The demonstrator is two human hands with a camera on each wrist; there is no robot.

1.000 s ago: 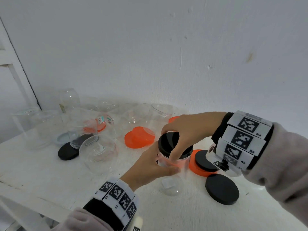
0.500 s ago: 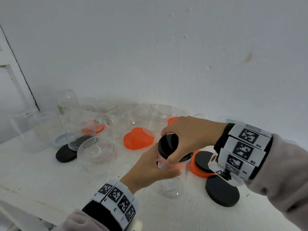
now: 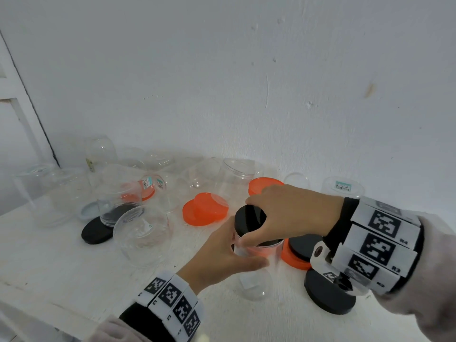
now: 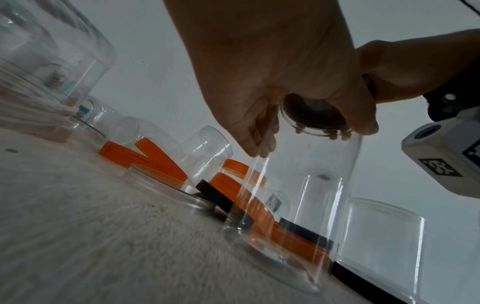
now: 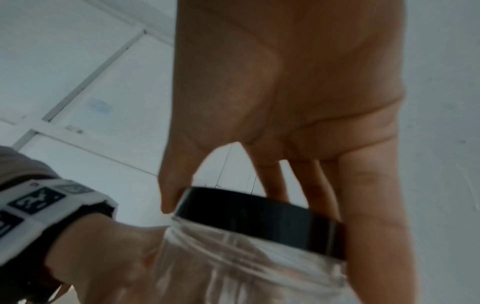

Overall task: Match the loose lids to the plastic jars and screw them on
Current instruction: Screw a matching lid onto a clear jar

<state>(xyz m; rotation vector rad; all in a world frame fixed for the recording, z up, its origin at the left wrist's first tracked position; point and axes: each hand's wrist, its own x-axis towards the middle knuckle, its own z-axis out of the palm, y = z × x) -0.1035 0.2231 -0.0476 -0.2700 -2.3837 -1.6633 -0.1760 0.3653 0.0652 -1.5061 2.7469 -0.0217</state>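
Progress, judged from this moment: one black lid [image 3: 250, 219] sits on the mouth of a clear jar [image 3: 259, 262] and is being turned down; whether the thread is fully home cannot be told. Several open jars [image 3: 237, 176] stand or lie along the wall at the back of the white table [image 3: 61, 262], and loose lids lie among them, so most of the matching appears to remain.

Grip. Right hand [image 3: 293, 213] arches over the lid from above, thumb and fingers curled round its rim; the right wrist view shows the thumb on one side of the black band [image 5: 259, 218] and the fingers [image 5: 363, 205] on the far side. Left hand [image 3: 222, 257] wraps the jar's upper wall just under the lid, thumb toward the person, holding the body against the twist.

Jar. Tall, straight-sided and transparent, it stands upright on the table near the front edge, empty, with a small pale label low on its wall. In the left wrist view the lid's underside [image 4: 314, 115] shows through the wall at the top.

Loose lids. Two orange lids [image 3: 204, 212] overlap just left of the jar. Another orange lid [image 3: 293, 257] lies just right of it with a black lid [image 3: 304, 245] on top, and a larger black lid [image 3: 328, 294] lies nearer the person. One more black lid [image 3: 95, 230] lies at the left under a jar.
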